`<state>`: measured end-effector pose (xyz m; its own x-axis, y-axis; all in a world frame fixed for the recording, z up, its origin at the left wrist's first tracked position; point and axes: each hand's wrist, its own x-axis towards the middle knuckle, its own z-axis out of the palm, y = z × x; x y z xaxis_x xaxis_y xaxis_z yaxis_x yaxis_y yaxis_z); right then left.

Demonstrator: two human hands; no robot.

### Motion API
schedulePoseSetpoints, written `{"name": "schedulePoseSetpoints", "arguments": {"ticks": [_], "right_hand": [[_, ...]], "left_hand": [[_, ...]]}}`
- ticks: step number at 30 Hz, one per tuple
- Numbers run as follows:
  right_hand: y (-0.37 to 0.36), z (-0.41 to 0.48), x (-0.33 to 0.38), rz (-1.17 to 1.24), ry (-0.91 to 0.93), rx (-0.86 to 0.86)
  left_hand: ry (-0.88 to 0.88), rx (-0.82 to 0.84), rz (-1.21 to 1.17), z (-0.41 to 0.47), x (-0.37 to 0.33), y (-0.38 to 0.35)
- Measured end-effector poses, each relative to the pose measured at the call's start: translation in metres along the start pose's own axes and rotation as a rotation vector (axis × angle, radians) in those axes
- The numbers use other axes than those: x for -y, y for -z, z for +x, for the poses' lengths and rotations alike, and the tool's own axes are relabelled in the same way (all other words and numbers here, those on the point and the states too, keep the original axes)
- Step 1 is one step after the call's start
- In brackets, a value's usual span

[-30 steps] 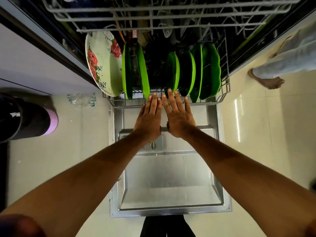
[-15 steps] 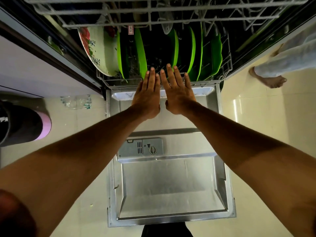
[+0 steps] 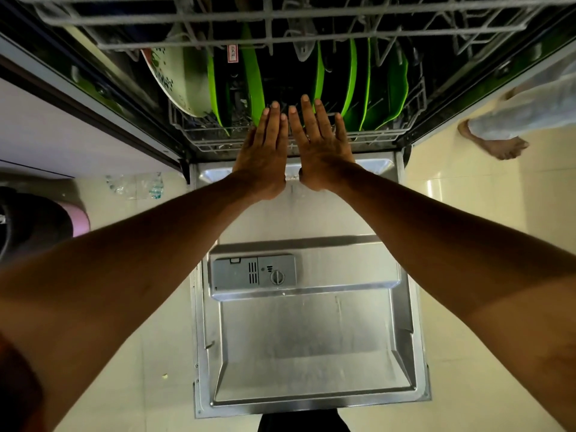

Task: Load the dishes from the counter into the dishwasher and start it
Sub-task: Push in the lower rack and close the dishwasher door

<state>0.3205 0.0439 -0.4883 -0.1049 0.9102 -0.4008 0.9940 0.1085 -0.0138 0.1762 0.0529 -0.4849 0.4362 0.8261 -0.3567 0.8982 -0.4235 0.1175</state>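
Note:
The dishwasher door (image 3: 308, 332) lies open flat below me, its detergent dispenser (image 3: 253, 272) facing up. The lower rack (image 3: 202, 137) sits almost fully inside the tub. It holds several upright green plates (image 3: 391, 95) and one white floral plate (image 3: 177, 79) at the left. My left hand (image 3: 265, 154) and my right hand (image 3: 321, 148) lie side by side with straight fingers, pressing flat against the rack's front edge. The upper rack (image 3: 280, 23) hangs above, partly pulled out.
A white cabinet front (image 3: 62, 129) flanks the dishwasher on the left. On the floor there stand a dark bin with a pink rim (image 3: 40, 222) and a crumpled plastic bottle (image 3: 137, 185). Another person's bare foot (image 3: 498, 145) is at the right on the tiled floor.
Both hands have pushed the lower rack with its plates further back into the dishwasher. More of the open door now shows.

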Motion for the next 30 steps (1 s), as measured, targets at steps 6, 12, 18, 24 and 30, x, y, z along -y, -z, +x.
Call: {"name": "schedulePoseSetpoints", "arguments": {"ticks": [6, 12, 18, 24, 30], "right_hand": [[0.0, 0.0, 0.001, 0.008, -0.004, 0.005], [0.002, 0.001, 0.001, 0.015, -0.001, 0.014], [0.007, -0.002, -0.004, 0.097, 0.033, -0.01], [-0.006, -0.025, -0.004, 0.217, 0.044, -0.11], [-0.033, -0.092, 0.001, 0.249, 0.062, 0.021]], "left_hand": [[0.015, -0.005, -0.032, 0.0, -0.004, -0.002], [0.021, -0.003, -0.074, 0.0, -0.005, -0.001], [0.005, -0.032, -0.215, -0.005, -0.005, 0.007], [0.05, -0.054, -0.341, -0.037, -0.001, -0.008], [0.221, 0.078, -0.469, -0.105, -0.005, -0.046]]}}
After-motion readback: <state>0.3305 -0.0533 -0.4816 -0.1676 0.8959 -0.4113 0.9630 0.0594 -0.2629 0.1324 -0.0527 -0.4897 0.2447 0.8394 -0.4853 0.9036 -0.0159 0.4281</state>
